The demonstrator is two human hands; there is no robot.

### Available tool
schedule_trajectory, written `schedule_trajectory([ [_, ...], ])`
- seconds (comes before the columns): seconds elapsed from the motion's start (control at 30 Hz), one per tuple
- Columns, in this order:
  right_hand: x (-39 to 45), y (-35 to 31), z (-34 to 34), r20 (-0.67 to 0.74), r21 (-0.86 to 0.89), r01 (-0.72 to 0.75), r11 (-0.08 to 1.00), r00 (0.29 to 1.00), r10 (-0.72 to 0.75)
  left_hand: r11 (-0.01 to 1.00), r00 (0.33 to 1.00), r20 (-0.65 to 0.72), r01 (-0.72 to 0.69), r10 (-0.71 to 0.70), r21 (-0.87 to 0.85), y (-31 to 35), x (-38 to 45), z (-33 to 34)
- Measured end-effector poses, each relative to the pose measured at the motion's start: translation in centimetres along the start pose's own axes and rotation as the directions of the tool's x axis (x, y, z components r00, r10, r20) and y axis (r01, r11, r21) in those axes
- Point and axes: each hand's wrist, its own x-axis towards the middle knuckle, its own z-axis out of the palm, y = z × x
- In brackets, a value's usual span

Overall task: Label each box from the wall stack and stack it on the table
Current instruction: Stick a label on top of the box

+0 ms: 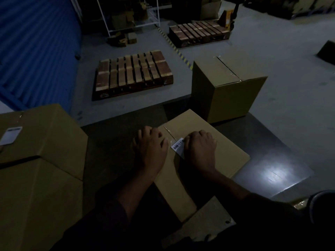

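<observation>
A flat brown cardboard box [226, 153] lies in front of me on a dark table [272, 145]. A white barcode label [177, 144] lies on its top beside the taped seam. My left hand [151, 148] rests on the box just left of the label, its fingers bent over the top. My right hand [200, 148] presses on the label's right part and covers it. A taller sealed box [226, 91] stands at the table's far edge. At the left, two stacked boxes [45, 142] stand close; the upper one bears a white label [10, 135].
Two wooden pallets [133, 74] [198, 32] lie on the grey floor beyond the table. A blue corrugated wall [36, 51] runs along the left. A white metal rack [130, 13] and a yellow pallet jack [227, 17] stand at the back. Another box corner [206, 220] shows below.
</observation>
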Motion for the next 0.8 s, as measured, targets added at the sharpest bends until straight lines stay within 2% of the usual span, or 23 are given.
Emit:
schedule_trajectory([
  [0.27,0.0,0.0,-0.3,0.004,0.048,-0.015,0.999,1.0,0.015,1.0,1.0,-0.004,-0.009,0.009,-0.011,0.1,0.0,0.2],
  [0.67,-0.2,0.7,-0.6,0.045,0.221,0.014,0.975,0.999,-0.025,1.0,1.0,0.02,-0.002,0.002,-0.029,-0.2,0.1,0.3],
  [0.8,0.2,0.3,-0.7,0.05,0.211,-0.002,0.978,0.999,-0.009,0.999,1.0,0.017,-0.001,0.002,-0.044,0.1,0.0,-0.2],
])
